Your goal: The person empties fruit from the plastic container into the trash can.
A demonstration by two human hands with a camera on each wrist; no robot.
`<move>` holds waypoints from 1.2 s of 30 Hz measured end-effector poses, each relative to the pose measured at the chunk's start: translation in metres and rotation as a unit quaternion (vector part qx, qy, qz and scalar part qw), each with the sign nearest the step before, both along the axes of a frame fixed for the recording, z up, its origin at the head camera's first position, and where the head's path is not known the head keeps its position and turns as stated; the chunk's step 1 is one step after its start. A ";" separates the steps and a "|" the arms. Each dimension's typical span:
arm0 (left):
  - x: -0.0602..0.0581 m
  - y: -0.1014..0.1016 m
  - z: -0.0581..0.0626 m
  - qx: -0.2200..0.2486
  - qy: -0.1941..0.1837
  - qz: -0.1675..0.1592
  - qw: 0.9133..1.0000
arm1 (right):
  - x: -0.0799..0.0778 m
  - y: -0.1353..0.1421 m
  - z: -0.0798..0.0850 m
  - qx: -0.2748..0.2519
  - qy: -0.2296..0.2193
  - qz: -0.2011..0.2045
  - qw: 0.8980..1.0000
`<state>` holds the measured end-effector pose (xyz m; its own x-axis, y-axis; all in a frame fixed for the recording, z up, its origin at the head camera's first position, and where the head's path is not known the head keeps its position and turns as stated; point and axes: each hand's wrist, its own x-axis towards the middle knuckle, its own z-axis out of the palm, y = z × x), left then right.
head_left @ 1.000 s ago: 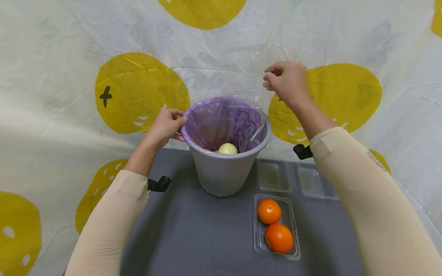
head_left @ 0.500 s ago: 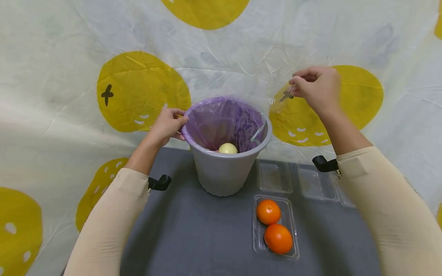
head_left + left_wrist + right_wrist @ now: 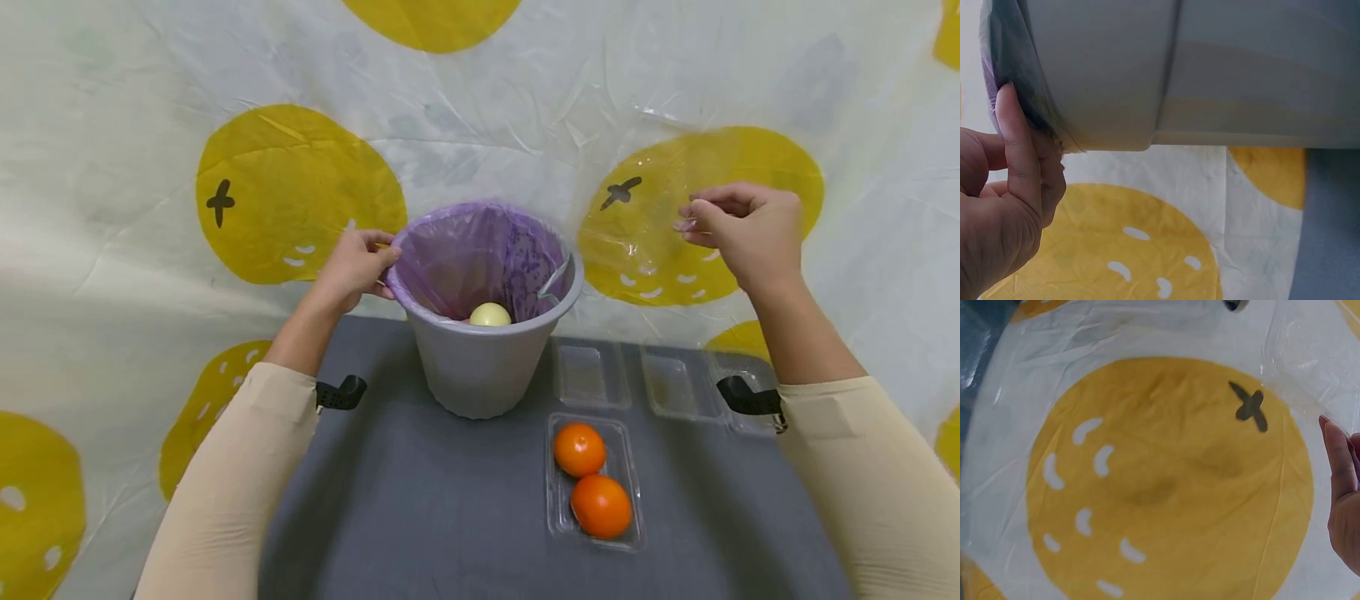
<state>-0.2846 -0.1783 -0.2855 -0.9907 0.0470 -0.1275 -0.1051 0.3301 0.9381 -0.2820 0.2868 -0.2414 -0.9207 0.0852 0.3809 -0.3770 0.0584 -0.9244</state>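
My left hand [image 3: 351,268] pinches the rim of a grey bucket [image 3: 480,375], thumb on top, where a purple plastic bag [image 3: 457,258] lines it and folds over the edge. Low inside the bag sits a pale yellow ball-shaped thing [image 3: 490,314]; the rest of the contents is mostly hidden by the front rim. Up to the right of the bucket, my right hand [image 3: 757,237] pinches a clear plastic container [image 3: 1319,359] by its edge, held in the air before the backdrop. In the left wrist view, fingers [image 3: 1019,150] lie against the bag-covered rim.
Two oranges [image 3: 602,506] sit in a clear tray [image 3: 632,500] at the front right of the grey table [image 3: 420,517]. Behind stand further clear trays [image 3: 588,375], one partly behind the right wrist. A white backdrop [image 3: 480,108] with yellow shapes rises close behind the bucket.
My right hand has moved right and down, away from above the bucket, carrying the clear container with it. The left hand stays at the rim.
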 end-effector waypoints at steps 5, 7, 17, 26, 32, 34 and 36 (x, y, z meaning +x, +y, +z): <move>0.000 -0.001 0.000 0.005 0.002 -0.002 1.000 | 0.017 0.019 -0.014 -0.009 -0.004 0.002 1.000; 0.000 -0.001 0.000 0.005 0.002 -0.003 1.000 | 0.024 0.027 -0.020 -0.018 -0.011 0.003 1.000; 0.001 -0.003 0.001 0.000 0.005 -0.008 1.000 | 0.052 0.062 -0.048 0.002 -0.048 -0.012 0.999; 0.000 -0.004 0.001 -0.001 0.002 -0.008 1.000 | 0.064 0.091 -0.083 0.113 -0.134 -0.006 0.985; 0.000 -0.004 0.001 -0.004 0.003 -0.006 1.000 | 0.065 0.105 -0.104 0.204 -0.180 0.017 0.962; 0.000 -0.002 0.002 -0.005 0.000 -0.007 1.000 | 0.067 0.109 -0.109 0.232 -0.189 0.025 0.954; 0.000 -0.001 0.002 -0.004 0.000 -0.008 1.000 | 0.068 0.113 -0.115 0.256 -0.194 0.032 0.947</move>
<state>-0.2851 -0.1795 -0.2836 -0.9898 0.0613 -0.1288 -0.1007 0.3398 0.9351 -0.2141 0.3998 -0.3566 -0.9969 -0.0785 -0.0110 -0.0319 0.5243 -0.8510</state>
